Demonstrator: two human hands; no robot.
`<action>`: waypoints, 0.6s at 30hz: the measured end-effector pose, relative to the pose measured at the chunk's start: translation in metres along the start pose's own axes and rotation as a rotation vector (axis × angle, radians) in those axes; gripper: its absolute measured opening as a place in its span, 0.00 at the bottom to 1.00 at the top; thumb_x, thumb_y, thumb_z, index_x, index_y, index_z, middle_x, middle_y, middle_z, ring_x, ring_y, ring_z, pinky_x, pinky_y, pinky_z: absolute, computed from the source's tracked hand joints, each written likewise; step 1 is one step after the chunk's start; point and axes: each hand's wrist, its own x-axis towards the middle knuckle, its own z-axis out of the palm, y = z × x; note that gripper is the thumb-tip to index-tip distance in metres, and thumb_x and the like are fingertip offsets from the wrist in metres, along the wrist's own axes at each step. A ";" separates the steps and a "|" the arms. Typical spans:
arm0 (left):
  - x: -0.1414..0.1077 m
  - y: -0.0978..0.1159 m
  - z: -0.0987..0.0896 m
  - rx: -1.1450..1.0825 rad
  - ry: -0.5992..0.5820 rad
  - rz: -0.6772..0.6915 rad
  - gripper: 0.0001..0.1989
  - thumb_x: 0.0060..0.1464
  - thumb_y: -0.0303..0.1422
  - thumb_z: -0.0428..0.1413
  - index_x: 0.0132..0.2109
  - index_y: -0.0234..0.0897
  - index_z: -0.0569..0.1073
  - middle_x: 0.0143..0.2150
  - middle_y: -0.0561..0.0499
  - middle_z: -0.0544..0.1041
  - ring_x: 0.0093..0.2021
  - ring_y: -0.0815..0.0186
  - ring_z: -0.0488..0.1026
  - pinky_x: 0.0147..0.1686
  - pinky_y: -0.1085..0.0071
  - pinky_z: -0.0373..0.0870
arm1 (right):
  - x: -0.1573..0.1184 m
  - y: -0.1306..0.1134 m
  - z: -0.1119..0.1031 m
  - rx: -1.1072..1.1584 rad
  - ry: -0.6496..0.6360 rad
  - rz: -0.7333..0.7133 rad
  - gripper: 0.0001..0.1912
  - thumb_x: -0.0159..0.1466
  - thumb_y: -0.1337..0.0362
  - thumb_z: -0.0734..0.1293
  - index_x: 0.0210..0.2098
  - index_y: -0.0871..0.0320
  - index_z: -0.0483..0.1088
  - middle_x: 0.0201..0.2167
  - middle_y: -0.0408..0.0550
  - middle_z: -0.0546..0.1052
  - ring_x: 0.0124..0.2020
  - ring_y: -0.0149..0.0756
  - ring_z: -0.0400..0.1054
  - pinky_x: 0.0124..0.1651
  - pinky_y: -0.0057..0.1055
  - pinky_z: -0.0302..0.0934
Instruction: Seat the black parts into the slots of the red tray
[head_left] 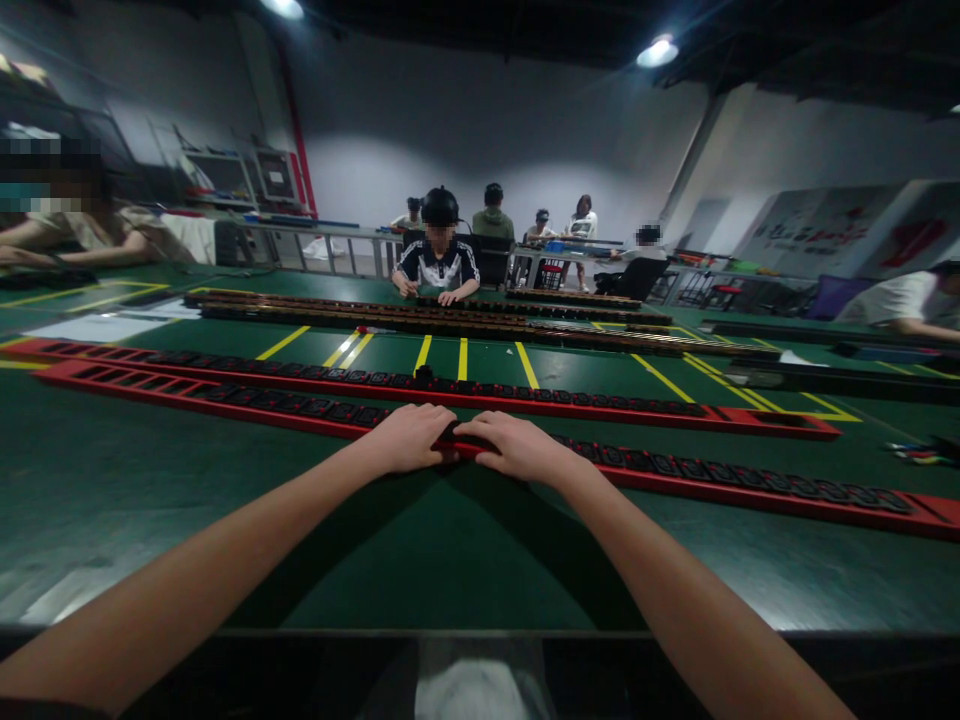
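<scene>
A long red rail (pixel 720 490) with a row of black square pieces lies across the green table, close to me. Both my hands meet over its middle. My left hand (pixel 415 437) bends its fingers over the rail from the left, and my right hand (pixel 510 443) does so from the right, fingertips nearly touching. Something dark lies between the fingertips, too small to make out. Behind runs a second red rail (pixel 600 405), also filled with black pieces, with a small black item (pixel 425 373) on top. Toward their left ends both rails have open slots.
Long dark strips with a coppery shine (pixel 450 320) lie farther back on the green table (pixel 337 560). Across the table sits a person in a dark cap (pixel 440 262). Other people are at the left and right edges. Cables (pixel 919 453) lie at the right.
</scene>
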 end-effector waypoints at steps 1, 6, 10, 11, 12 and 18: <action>0.000 0.000 0.000 0.000 0.000 0.001 0.22 0.60 0.47 0.55 0.52 0.35 0.70 0.51 0.42 0.77 0.50 0.52 0.75 0.46 0.59 0.70 | 0.000 0.000 0.001 0.001 0.005 0.006 0.26 0.67 0.64 0.65 0.64 0.52 0.62 0.58 0.54 0.70 0.58 0.45 0.65 0.59 0.43 0.62; 0.000 0.000 0.000 -0.015 0.005 -0.006 0.23 0.59 0.46 0.56 0.54 0.36 0.70 0.52 0.43 0.77 0.51 0.52 0.75 0.48 0.59 0.70 | 0.000 0.003 0.004 0.008 0.020 0.007 0.32 0.66 0.64 0.67 0.68 0.51 0.56 0.57 0.54 0.70 0.57 0.45 0.65 0.59 0.43 0.62; 0.000 -0.001 0.002 0.005 0.005 -0.007 0.22 0.60 0.48 0.56 0.52 0.36 0.71 0.50 0.43 0.77 0.49 0.52 0.75 0.45 0.60 0.70 | 0.001 0.003 0.003 -0.015 -0.003 -0.008 0.26 0.67 0.64 0.65 0.65 0.51 0.63 0.58 0.54 0.69 0.57 0.44 0.65 0.58 0.41 0.62; 0.000 -0.001 0.002 0.008 0.006 -0.006 0.22 0.60 0.48 0.56 0.52 0.36 0.70 0.50 0.42 0.77 0.49 0.51 0.75 0.45 0.60 0.70 | 0.001 0.003 0.003 -0.017 -0.003 -0.005 0.27 0.67 0.64 0.65 0.65 0.51 0.62 0.58 0.54 0.69 0.57 0.44 0.65 0.58 0.41 0.62; 0.000 -0.001 0.002 0.010 0.007 -0.006 0.22 0.60 0.48 0.56 0.52 0.36 0.70 0.50 0.42 0.77 0.49 0.51 0.75 0.45 0.60 0.70 | 0.001 0.002 0.003 -0.019 -0.005 -0.002 0.27 0.67 0.64 0.65 0.65 0.51 0.61 0.58 0.54 0.69 0.57 0.44 0.65 0.58 0.41 0.63; -0.001 0.000 0.000 0.004 0.000 -0.007 0.22 0.60 0.47 0.56 0.53 0.36 0.69 0.51 0.42 0.77 0.50 0.52 0.75 0.45 0.61 0.69 | 0.001 0.002 0.003 -0.020 -0.001 -0.003 0.27 0.68 0.64 0.65 0.65 0.50 0.62 0.58 0.54 0.69 0.56 0.44 0.65 0.58 0.42 0.62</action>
